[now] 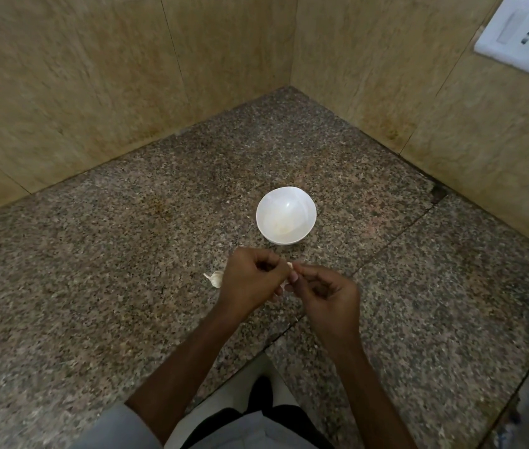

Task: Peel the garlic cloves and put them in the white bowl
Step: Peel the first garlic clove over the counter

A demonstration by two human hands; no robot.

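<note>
Head view.
- Counter (120,254): speckled granite, set in a wall corner.
- Bowl (284,242): white, upright, mid-counter, toward the back corner; contents too blurred to tell.
- Left hand (250,281), right hand (326,298): just front of the bowl, fingers curled, both pinching one clove (289,265) between them.
- Bulb (216,278): on the counter, beside the left hand.
- Socket (522,34): right wall.

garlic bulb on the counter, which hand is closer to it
Left. The left hand is right beside the garlic bulb, overlapping its edge in view; the right hand is farther off, on the other side of the left hand.
</note>
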